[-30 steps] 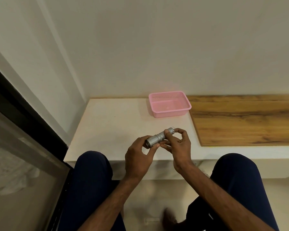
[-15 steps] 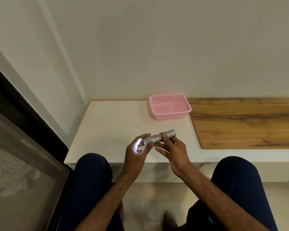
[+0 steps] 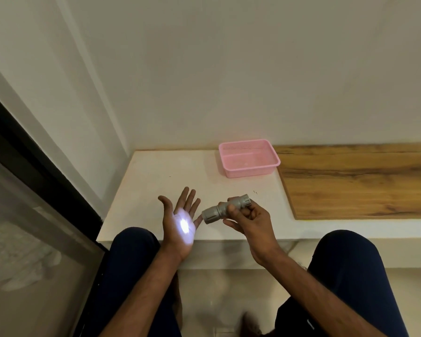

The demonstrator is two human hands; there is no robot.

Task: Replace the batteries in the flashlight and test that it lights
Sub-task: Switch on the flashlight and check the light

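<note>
While R hand (image 3: 252,223) grips flashlight (image 3: 212,214), pink basket (image 3: 249,172) sits behind.

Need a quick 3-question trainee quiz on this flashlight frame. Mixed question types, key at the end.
1. Multiple choice: which hand grips the flashlight? A) left B) right C) both
2. True or false: the left hand is curled round a battery.
3. Short answer: where does the flashlight's bright spot fall?

Key
1. B. The right hand grips its barrel.
2. False. The left hand is open, palm up, and holds nothing.
3. On the left palm.
</note>
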